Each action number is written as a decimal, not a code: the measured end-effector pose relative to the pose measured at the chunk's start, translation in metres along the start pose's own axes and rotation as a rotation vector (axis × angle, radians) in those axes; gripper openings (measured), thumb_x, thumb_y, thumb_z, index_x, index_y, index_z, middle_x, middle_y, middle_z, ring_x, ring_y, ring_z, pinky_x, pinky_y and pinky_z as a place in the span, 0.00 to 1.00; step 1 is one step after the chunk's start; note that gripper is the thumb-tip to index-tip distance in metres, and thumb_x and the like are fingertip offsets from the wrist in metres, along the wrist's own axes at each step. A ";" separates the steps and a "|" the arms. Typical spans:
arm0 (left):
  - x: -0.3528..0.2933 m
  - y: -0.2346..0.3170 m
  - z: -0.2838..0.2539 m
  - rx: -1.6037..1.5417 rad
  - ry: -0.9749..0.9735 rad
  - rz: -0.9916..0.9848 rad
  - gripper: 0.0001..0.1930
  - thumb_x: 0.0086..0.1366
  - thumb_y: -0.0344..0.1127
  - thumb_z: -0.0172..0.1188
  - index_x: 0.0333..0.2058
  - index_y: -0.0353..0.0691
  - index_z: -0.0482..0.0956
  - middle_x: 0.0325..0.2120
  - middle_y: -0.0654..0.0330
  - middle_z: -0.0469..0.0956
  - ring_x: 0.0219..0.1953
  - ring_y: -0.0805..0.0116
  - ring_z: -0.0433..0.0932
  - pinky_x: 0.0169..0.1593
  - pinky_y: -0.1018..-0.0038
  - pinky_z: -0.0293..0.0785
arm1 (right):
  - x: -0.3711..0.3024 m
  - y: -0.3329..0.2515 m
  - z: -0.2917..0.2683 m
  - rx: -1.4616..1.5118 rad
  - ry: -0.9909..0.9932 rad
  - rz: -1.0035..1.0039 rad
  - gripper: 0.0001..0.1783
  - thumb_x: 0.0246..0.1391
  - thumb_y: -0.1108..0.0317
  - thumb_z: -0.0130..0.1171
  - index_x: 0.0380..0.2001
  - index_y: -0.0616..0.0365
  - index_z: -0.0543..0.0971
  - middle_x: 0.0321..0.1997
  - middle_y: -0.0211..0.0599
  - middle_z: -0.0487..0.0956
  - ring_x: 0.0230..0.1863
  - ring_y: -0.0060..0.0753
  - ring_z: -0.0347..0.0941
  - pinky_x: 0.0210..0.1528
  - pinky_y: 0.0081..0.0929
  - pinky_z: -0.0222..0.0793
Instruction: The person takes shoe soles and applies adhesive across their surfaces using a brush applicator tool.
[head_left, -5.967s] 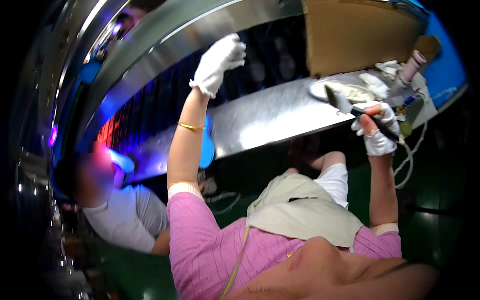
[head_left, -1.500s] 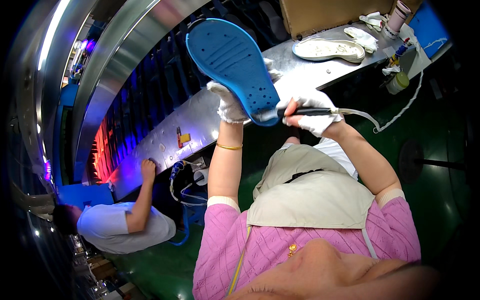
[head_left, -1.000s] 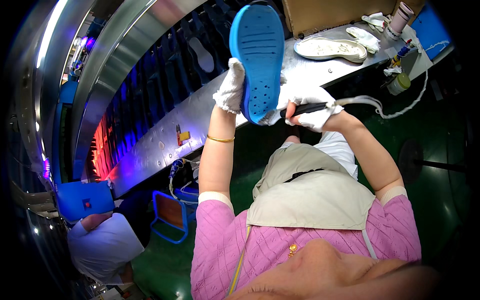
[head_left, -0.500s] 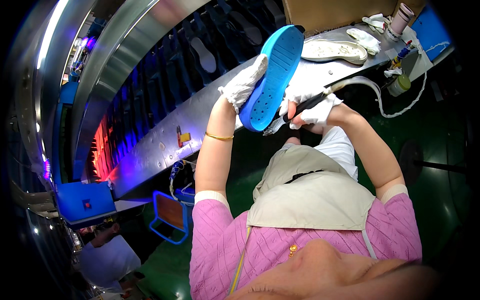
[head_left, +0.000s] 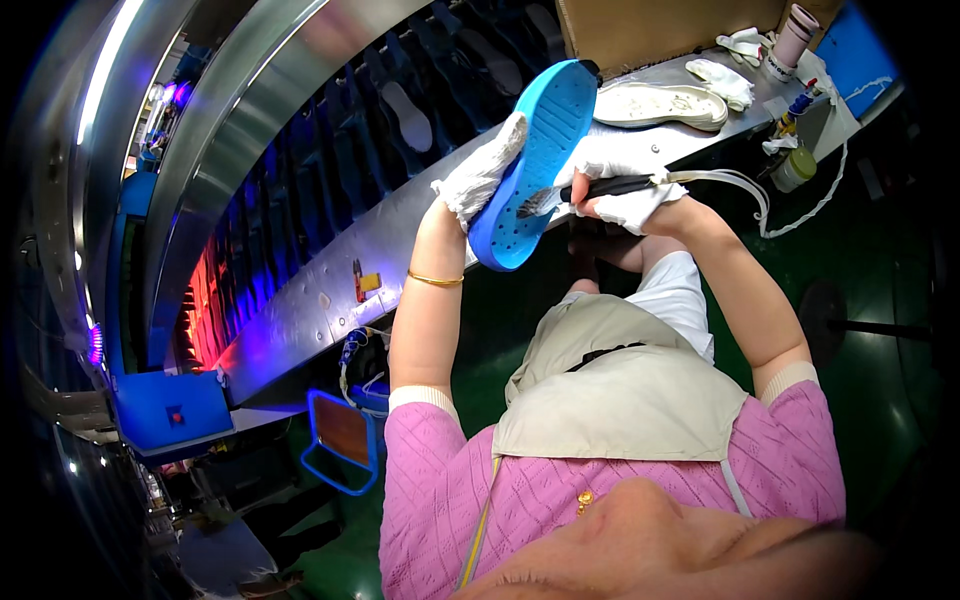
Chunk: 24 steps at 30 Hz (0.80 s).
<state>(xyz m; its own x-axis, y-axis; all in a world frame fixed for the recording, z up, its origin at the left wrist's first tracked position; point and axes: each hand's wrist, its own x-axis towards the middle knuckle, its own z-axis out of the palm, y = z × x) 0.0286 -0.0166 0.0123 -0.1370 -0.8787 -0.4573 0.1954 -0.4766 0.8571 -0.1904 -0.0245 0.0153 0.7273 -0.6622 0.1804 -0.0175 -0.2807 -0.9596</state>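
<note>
- Blue shoe sole (head_left: 535,165) sits in the gloved left hand (head_left: 480,180), which is closed around its edge and holds it tilted on its side, heel end low and toe end up toward the bench (head_left: 400,215).
- Right hand (head_left: 625,190), also in a white glove, is clenched on the dark handle of a brush (head_left: 590,190); the bristle tip touches the sole's dimpled face just left of that hand, about the middle of its length.
- Judging by where the bristles rest, the brushing looks under way rather than finished (no wet sheen can be made out on the blue surface, so how much is covered cannot be told).
- A pale hose (head_left: 760,195) runs from the brush handle off to the right of the right hand.
- Beyond both hands, a white sole (head_left: 660,105) lies flat on the bench, with a spare glove (head_left: 725,80) just past it.
- Against the picture half a second back, the sole has dropped slightly and turned more edge-on, and the brush has moved from the heel end up toward the middle.
</note>
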 end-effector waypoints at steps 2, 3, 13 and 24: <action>-0.004 0.000 -0.001 0.021 0.000 -0.027 0.34 0.57 0.64 0.55 0.52 0.41 0.72 0.38 0.54 0.78 0.31 0.66 0.79 0.36 0.71 0.79 | -0.002 -0.001 -0.004 -0.145 -0.071 0.001 0.08 0.41 0.81 0.58 0.25 0.55 0.75 0.31 0.31 0.75 0.33 0.27 0.72 0.38 0.23 0.69; -0.006 -0.001 -0.002 0.041 0.003 -0.056 0.36 0.56 0.67 0.53 0.52 0.42 0.73 0.36 0.54 0.79 0.30 0.67 0.78 0.35 0.71 0.78 | -0.004 -0.005 -0.007 -0.127 -0.127 0.059 0.08 0.40 0.81 0.59 0.25 0.55 0.76 0.31 0.31 0.75 0.33 0.27 0.72 0.38 0.23 0.69; -0.011 0.001 -0.017 -0.340 -0.039 0.717 0.42 0.59 0.71 0.40 0.56 0.38 0.63 0.50 0.52 0.71 0.51 0.57 0.72 0.57 0.58 0.68 | -0.010 -0.017 -0.012 0.408 0.140 -0.002 0.08 0.46 0.74 0.65 0.29 0.58 0.75 0.31 0.29 0.76 0.32 0.17 0.71 0.35 0.16 0.66; -0.023 -0.092 0.001 -0.950 -0.437 0.258 0.30 0.60 0.47 0.52 0.56 0.31 0.63 0.49 0.44 0.71 0.50 0.46 0.72 0.58 0.50 0.65 | -0.025 0.025 0.010 0.454 0.371 0.193 0.09 0.48 0.69 0.66 0.31 0.57 0.76 0.28 0.26 0.75 0.31 0.17 0.69 0.34 0.18 0.66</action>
<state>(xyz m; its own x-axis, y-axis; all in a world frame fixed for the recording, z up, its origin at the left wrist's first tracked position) 0.0132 0.0475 -0.0555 -0.2824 -0.9593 -0.0033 0.9166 -0.2708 0.2942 -0.2020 -0.0085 -0.0154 0.4513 -0.8922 -0.0206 0.2281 0.1376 -0.9639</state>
